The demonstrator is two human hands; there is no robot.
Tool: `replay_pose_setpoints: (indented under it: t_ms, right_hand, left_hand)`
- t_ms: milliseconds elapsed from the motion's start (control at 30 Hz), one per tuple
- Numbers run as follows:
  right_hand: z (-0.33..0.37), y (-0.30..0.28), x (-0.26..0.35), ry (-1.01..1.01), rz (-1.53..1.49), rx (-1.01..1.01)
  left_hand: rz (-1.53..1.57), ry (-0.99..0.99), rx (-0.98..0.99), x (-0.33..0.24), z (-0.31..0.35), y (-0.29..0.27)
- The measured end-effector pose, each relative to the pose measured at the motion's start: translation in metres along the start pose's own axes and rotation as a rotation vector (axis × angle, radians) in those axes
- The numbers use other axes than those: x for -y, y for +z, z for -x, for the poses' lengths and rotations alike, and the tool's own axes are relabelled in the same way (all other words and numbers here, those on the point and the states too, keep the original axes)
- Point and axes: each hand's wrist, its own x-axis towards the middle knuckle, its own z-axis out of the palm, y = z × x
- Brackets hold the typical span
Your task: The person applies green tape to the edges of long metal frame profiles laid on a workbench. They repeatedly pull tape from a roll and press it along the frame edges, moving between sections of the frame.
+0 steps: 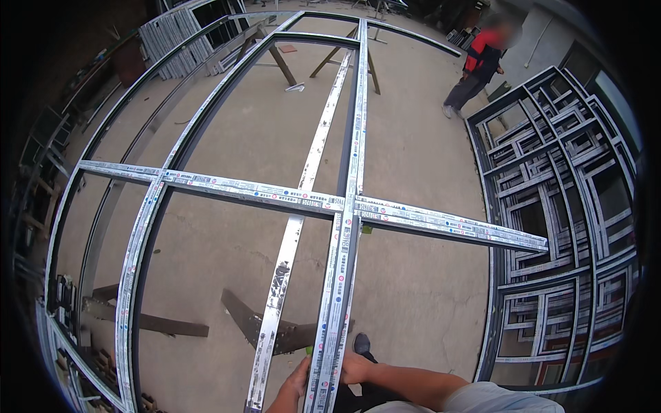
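Note:
A large window frame (341,265), its bars covered in printed white film with dark edges, stretches out in front of me above the floor. My left hand (297,377) is closed at the left side of its near middle bar, close to a small green piece (309,350). On the other side of that same bar, my right hand (354,369) is closed against it, fingers partly hidden by the bar. Beneath the frame runs a long white, dark-stained beam (282,272). A second green piece (366,230) shows under the crossbar joint.
Wooden trestle legs (275,65) stand under the far end, and a brown support (296,337) is near me. Assembled frames (544,206) are stacked along the right. More frames (175,41) lean at the back left. A person in red and black (478,62) is at the far right.

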Motion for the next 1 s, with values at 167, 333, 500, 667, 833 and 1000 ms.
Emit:
replay_pose_setpoints:
  t_ms: [167,333,500,667,833,1000]
  right_hand:
    - [0.012,-0.048,0.056,0.171,0.117,-0.444]
    - [-0.019,-0.086,0.116,-0.329,0.296,-0.263]
    - [-0.057,-0.055,0.112,-0.52,0.484,0.134]
    - [-0.069,-0.043,0.105,-0.58,0.436,0.079]
    - [-0.071,-0.039,0.105,-0.499,0.474,0.138]
    - [-0.071,-0.038,0.106,-0.518,0.493,0.108]
  left_hand:
    - [0.011,0.107,0.042,-0.011,0.007,0.011]
    - [0.029,0.172,0.057,-0.011,0.008,-0.001]
    - [0.03,0.195,-0.047,-0.011,0.006,-0.007]
    - [-0.085,0.295,-0.145,-0.019,0.019,-0.004]
    - [-0.285,0.391,-0.369,-0.035,0.043,0.014]
    - [-0.501,0.451,-0.584,-0.037,0.062,0.023]
